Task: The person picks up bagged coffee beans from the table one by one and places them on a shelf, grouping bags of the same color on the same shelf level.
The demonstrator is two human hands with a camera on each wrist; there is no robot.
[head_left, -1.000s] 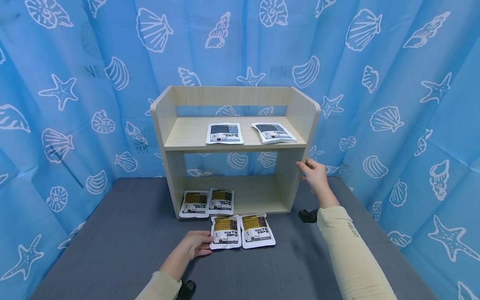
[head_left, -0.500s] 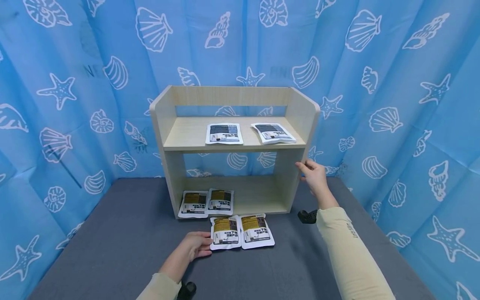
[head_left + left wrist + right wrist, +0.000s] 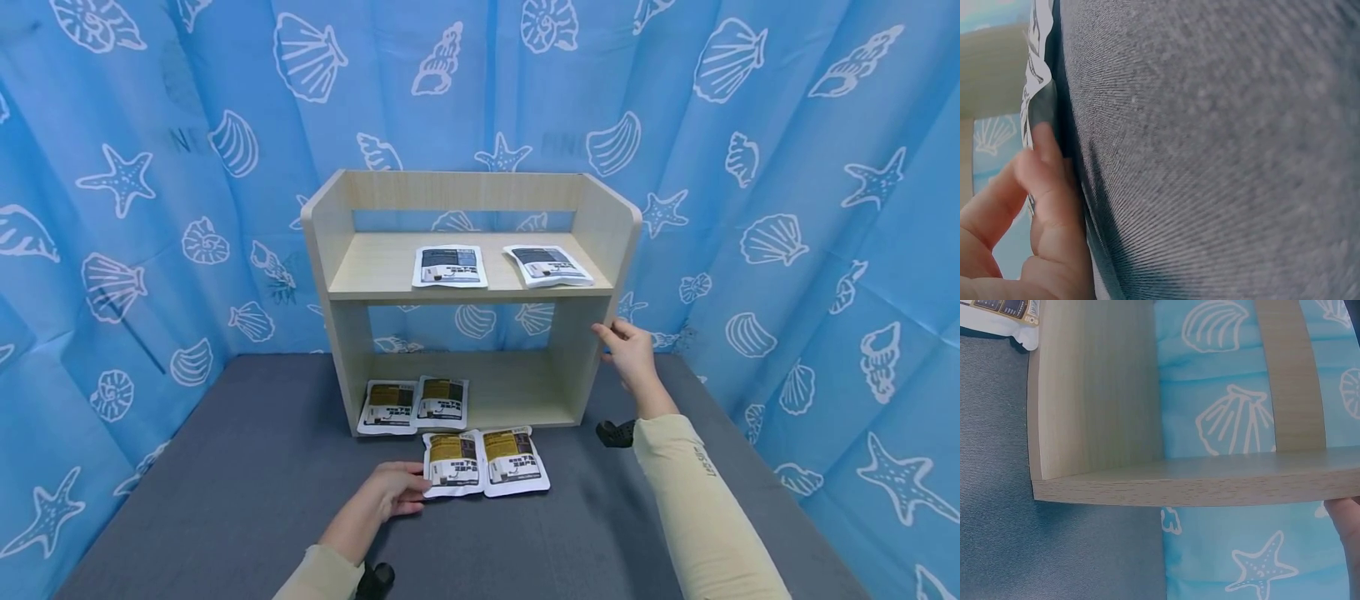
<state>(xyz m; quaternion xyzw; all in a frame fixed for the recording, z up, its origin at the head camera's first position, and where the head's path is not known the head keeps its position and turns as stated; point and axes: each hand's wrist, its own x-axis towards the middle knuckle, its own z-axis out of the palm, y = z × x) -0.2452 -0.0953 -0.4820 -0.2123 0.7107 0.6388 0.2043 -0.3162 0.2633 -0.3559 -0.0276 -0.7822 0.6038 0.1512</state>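
My left hand [image 3: 397, 487] pinches the left edge of a white pouch [image 3: 453, 462] with a yellow-brown label, which lies on the table before the shelf. In the left wrist view the pouch [image 3: 1038, 62] shows edge-on, its rim between thumb and fingers. A matching pouch [image 3: 514, 460] lies against its right side. Over at the right, my right hand [image 3: 628, 354] holds the front edge of the wooden shelf's [image 3: 450, 296] side panel, thumb and fingertips at the edge. Only a fingertip [image 3: 1346, 515] of it shows in the right wrist view.
Two more yellow-brown pouches, one left [image 3: 387, 407] and one right [image 3: 442, 402], lie at the left of the lower shelf. On the upper shelf lie two dark-blue-labelled pouches [image 3: 450, 265] [image 3: 549, 265]. A blue shell-patterned curtain [image 3: 187, 167] surrounds the grey table [image 3: 225, 467].
My left thumb has come slightly further over the left pouch's edge. The right hand, the shelf and the other pouches stay as they were.
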